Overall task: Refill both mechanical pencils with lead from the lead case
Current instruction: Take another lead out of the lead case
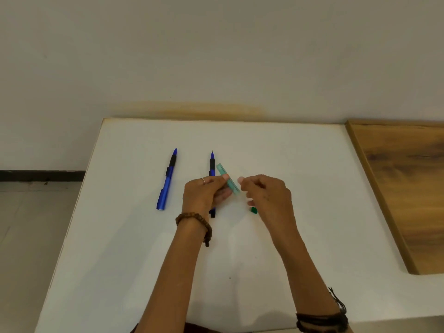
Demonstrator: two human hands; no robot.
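Observation:
Two blue mechanical pencils with black grips lie on the white table (144,248), tips pointing away. One pencil (167,180) rests free at the left. The other pencil (212,164) lies partly under my left hand. My left hand (204,192) pinches a pale green translucent lead case (227,179), held tilted just above the table. My right hand (265,195) is beside the case's near end, fingers curled, thumb close to the case. A small dark green cap (253,210) peeks out under my right hand; whether that hand grips it is unclear.
A wooden board (403,188) lies along the table's right side. A pale wall rises behind the table's far edge. Floor tiles and a dark skirting strip (40,175) show beyond the left edge.

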